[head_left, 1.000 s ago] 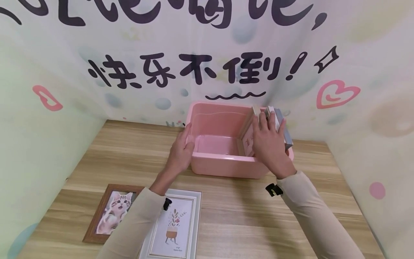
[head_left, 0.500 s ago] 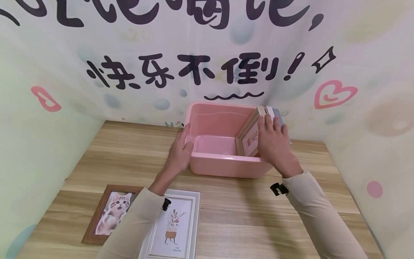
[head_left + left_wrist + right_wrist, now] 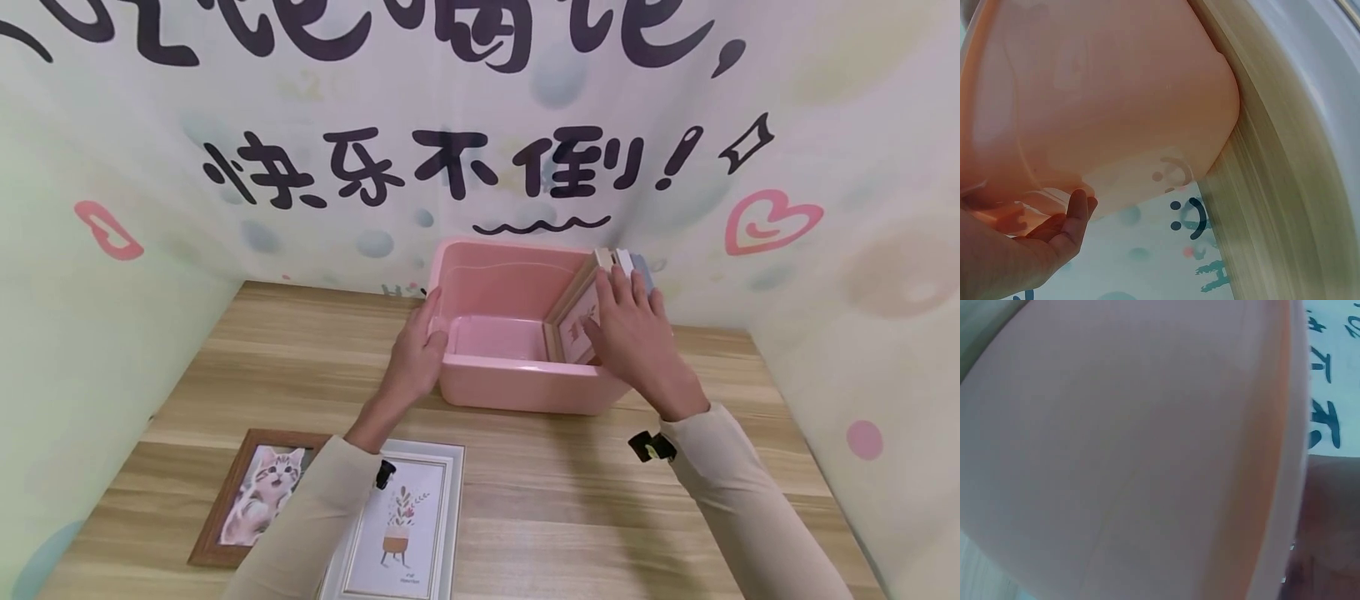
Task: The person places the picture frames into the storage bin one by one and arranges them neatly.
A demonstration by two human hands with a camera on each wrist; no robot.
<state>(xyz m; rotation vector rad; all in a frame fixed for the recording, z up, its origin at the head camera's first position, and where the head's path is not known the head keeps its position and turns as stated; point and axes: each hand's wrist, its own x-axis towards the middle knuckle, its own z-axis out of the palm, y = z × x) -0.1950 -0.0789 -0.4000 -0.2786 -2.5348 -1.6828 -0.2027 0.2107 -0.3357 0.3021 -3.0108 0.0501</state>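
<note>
A pink plastic bin (image 3: pixel 517 387) stands on the table against the back wall. At its left end my left hand (image 3: pixel 418 350) grips the wall. In the left wrist view, the fingers (image 3: pixel 1075 219) curl by the handle opening. Several picture frames stand upright, leaning at the bin's right end; the nearest is a light wood picture frame (image 3: pixel 577 321) with a plant print. My right hand (image 3: pixel 637 342) rests over them, fingers extended across their top edges and thumb near the front frame's face. In the right wrist view, the bin's wall hides most of this hand.
On the table (image 3: pixel 540 517) at the front left lie a brown picture frame (image 3: pixel 225 500) with a kitten picture and a white picture frame (image 3: pixel 401 525) with a potted plant print. My left forearm partly covers both. Printed cloth walls (image 3: pixel 337 233) stand around the table.
The frames in the bin have tilted back to the right under my right hand, which shifted slightly right. Its thumb has spread away from the fingers. My left hand stays on the bin.
</note>
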